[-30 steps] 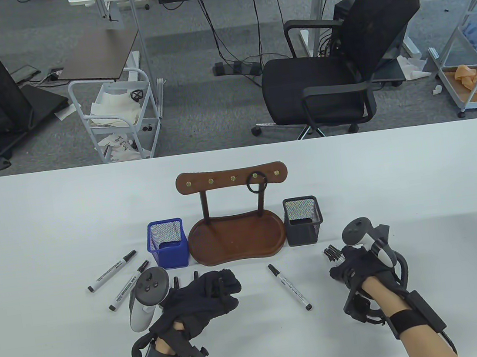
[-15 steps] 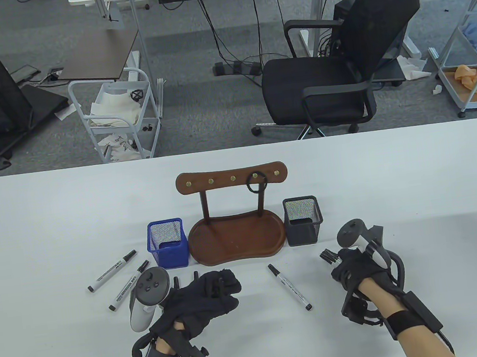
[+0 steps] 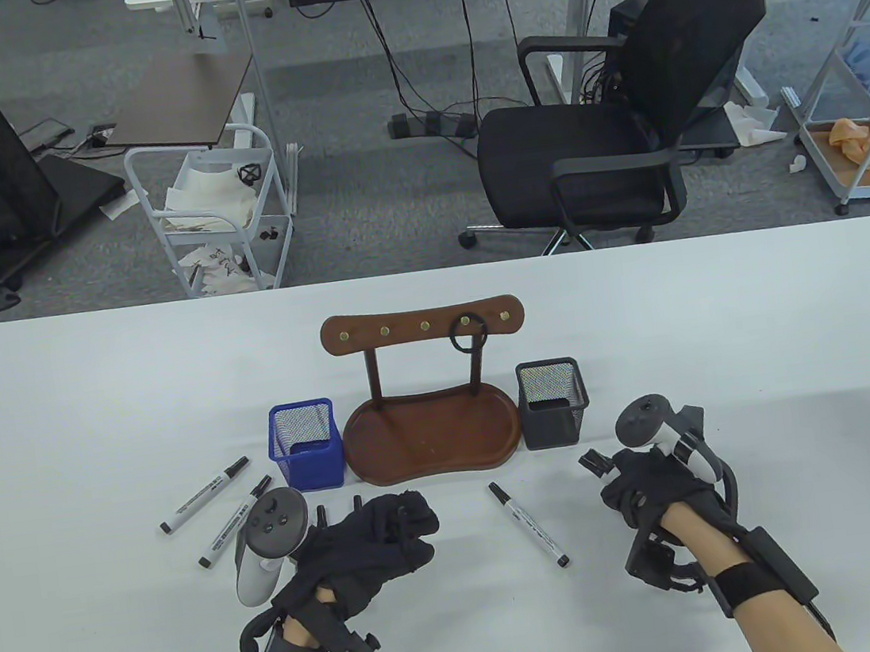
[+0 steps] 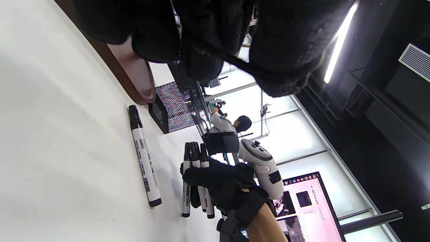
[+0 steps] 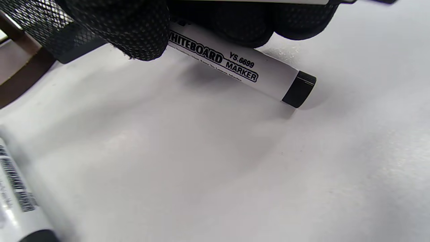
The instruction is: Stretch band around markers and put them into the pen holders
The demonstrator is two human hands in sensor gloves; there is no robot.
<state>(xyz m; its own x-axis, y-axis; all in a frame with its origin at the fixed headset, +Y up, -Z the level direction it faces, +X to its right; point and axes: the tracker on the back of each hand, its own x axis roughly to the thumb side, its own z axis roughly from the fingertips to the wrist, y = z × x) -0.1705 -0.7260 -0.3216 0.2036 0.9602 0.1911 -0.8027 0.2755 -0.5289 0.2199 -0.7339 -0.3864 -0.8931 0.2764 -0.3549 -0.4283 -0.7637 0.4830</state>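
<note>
My right hand (image 3: 640,487) grips a bundle of three white markers (image 3: 595,464) just in front of the black mesh holder (image 3: 552,403), black caps pointing left and away. The left wrist view shows those bundled markers (image 4: 195,178) lying low over the table. My left hand (image 3: 387,540) rests curled in front of the wooden rack (image 3: 430,431), a thin black band (image 4: 231,63) stretched across its fingers. One loose marker (image 3: 529,523) lies between my hands. Two more markers (image 3: 219,508) lie left of the blue mesh holder (image 3: 307,445).
Another black band (image 3: 468,335) hangs on a peg of the rack's top bar. Beyond the table's far edge stand an office chair (image 3: 616,118) and a white cart (image 3: 216,211). A person sits far off in the left wrist view.
My right hand has shifted slightly left with the marker bundle, its caps turning more to the left. My left hand has not moved.
</note>
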